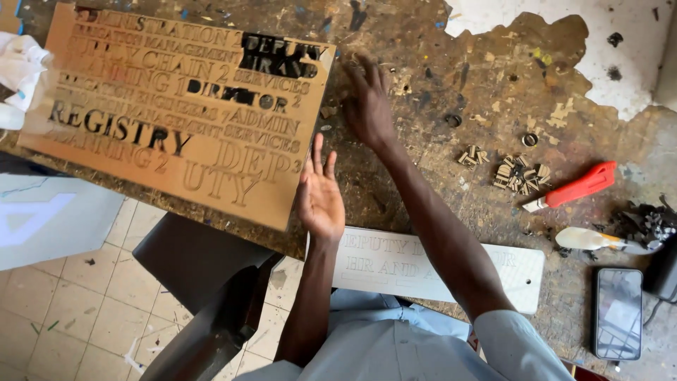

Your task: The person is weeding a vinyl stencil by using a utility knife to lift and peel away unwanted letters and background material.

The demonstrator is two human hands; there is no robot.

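right hand (367, 99) upper centre of frame, fingers spread, palm down flat on the worn workbench (493, 77), blurred, holding nothing, just right of the laser-cut board (176, 113). left hand (321, 190) centre frame, open, palm up and cupped at the bench edge, fingers loosely together, empty as far as visible. between the two hands, small cut-out bits (328, 111) on the bench near the board's right edge, too small to tell which shapes.

brown board fills upper left, tilted, lower corner overhanging the bench edge above the tiled floor (70, 310); some letter rows already punched out and dark. white engraved plaque (437, 271) lower centre, partly under the right forearm. pile of loose cut letters (518, 173) right of centre, red utility knife (578, 185) just beside it, phone (618, 312) lower right, white cloth (21, 70) far left.

risks, judged: sweeping bits toward cupped palm likely to miss and drop them to the floor past the edge; blurred fast motion could scatter small letters; overhanging board could tip if bumped; forearm dragging could shift the plaque.
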